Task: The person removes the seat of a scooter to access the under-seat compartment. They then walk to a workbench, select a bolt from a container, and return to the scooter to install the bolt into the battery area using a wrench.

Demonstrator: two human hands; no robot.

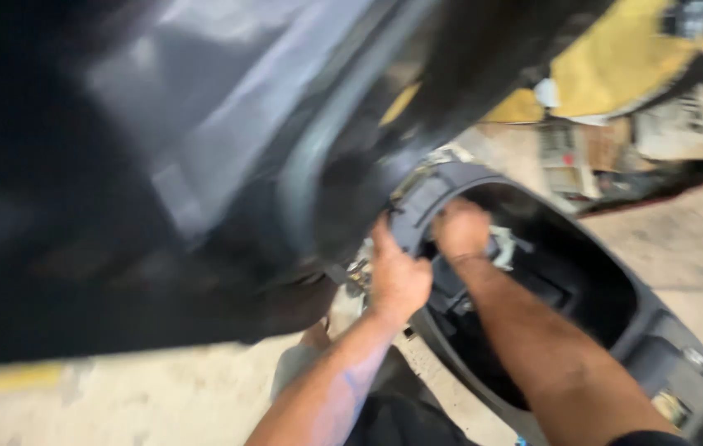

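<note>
The black storage tub (616, 306) of a scooter lies open on the concrete floor (690, 239). The left hand (397, 277) grips its front rim; the right hand (460, 231) is clenched inside beside something pale. The raised black seat (161, 182) blocks the left; yellow foam (616, 66) lies behind.

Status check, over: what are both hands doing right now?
Left hand gripping rim of the black storage tub. Right hand reaching inside it, grip unclear. Raised dark seat looms overhead, blurred.
</note>
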